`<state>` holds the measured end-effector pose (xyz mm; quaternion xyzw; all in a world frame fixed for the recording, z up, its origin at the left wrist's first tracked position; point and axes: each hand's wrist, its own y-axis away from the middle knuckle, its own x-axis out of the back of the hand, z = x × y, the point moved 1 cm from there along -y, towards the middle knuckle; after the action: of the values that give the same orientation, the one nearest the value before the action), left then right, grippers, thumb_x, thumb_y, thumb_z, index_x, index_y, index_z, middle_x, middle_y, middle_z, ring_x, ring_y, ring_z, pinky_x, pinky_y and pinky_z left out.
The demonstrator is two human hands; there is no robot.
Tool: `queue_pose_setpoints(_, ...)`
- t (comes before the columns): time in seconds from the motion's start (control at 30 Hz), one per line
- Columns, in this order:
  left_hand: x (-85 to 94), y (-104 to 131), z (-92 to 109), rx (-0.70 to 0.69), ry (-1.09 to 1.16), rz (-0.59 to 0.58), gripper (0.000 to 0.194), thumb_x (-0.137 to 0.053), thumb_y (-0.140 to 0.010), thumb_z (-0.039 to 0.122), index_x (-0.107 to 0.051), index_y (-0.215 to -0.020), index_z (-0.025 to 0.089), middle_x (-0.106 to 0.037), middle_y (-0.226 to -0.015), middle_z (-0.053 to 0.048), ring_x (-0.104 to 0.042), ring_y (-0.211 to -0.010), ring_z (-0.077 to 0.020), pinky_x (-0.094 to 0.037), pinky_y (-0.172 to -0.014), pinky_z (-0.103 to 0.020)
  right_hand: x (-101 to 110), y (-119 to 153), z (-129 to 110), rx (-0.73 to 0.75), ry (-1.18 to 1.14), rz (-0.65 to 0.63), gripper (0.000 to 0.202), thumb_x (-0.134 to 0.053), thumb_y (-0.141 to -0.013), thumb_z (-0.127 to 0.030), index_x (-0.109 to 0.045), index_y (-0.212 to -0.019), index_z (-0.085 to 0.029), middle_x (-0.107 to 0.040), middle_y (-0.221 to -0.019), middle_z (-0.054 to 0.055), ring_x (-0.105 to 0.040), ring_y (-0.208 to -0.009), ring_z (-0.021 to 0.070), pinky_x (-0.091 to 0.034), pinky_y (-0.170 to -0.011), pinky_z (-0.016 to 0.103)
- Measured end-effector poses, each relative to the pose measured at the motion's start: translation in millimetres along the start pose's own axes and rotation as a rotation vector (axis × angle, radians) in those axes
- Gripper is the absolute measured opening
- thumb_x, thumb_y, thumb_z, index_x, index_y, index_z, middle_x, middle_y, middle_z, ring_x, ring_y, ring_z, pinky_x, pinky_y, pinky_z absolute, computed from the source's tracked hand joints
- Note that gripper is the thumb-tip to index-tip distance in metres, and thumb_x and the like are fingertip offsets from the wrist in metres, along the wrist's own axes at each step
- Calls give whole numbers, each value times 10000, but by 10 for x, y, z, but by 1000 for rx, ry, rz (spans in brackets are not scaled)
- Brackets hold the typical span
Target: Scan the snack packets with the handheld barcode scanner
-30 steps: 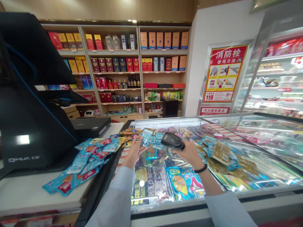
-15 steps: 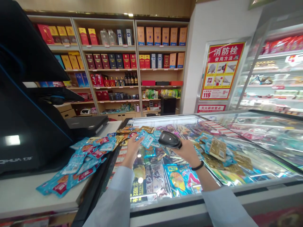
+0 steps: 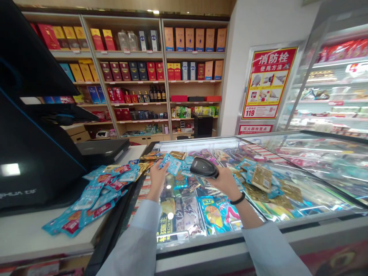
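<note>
Head view: leaning over a glass-topped freezer (image 3: 201,251) in a shop, a person in pale sleeves pairs a blue packet (image 3: 173,165) in the left hand (image 3: 157,177) with a black scanner (image 3: 204,168) in the right hand (image 3: 225,181). The left thumb and fingers are clamped on the packet's near-left edge, a hold that seems meant to leave most of its face bare toward the scanner. The right fingers are closed around the scanner's handle, its broad head turned left, apparently to face the packet; whether a finger rests on a trigger cannot be told. The packet is just left of the scanner, above the freezer's glass, small, flat and tilted, light blue with whitish print too fine to read. Loose blue-and-red packets (image 3: 89,199) overlap on the white counter (image 3: 34,241) beside a dark checkout machine (image 3: 37,168), while a heap of gold and blue packets (image 3: 261,179) lies on the freezer to the right; the two groups sit well apart, perhaps to keep them from mixing. A black band (image 3: 238,198) circles the right wrist
</note>
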<state>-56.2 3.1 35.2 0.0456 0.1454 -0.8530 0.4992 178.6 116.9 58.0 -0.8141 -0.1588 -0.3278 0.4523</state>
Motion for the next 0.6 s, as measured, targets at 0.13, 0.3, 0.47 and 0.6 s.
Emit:
queue_pose_setpoints(0.13,-8,15,26,-9,4,12,512,-785,-532,387,-675,-949,111,-671,-715,-30,-621,-595,-130,-549,-602,-282,9,1,-3,4,-19,-3,358,-653,-693,-458,-708,-916,-184,-747,-828,104,-702,-816,291,-493,-661,312)
queue_pose_setpoints(0.3,-3,11,20,-24,-8,8,469,-761,-563,381,-670,-938,116,-663,-705,-19,-618,-595,-129,-553,-611,-287,22,-6,-22,-14,-44,-4,381,-661,-684,-464,-710,-932,-177,-747,-827,110,-701,-817,295,-495,-676,323)
queue_pose_setpoints(0.47,-6,18,14,-46,3,-26,419,-759,-562,381,-665,-875,120,-664,-688,-13,-623,-601,-136,-557,-621,-291,19,-2,-35,-1,-39,9,352,-658,-688,-467,-711,-904,-193,-744,-790,94,-700,-793,285,-485,-653,313)
queue_pose_setpoints(0.6,-11,22,19,-40,-4,-1,439,-760,-555,379,-658,-895,120,-670,-721,-21,-625,-609,-136,-555,-603,-280,3,3,-11,30,-30,6,357,-646,-697,-444,-705,-928,-179,-743,-793,102,-699,-781,284,-477,-632,308)
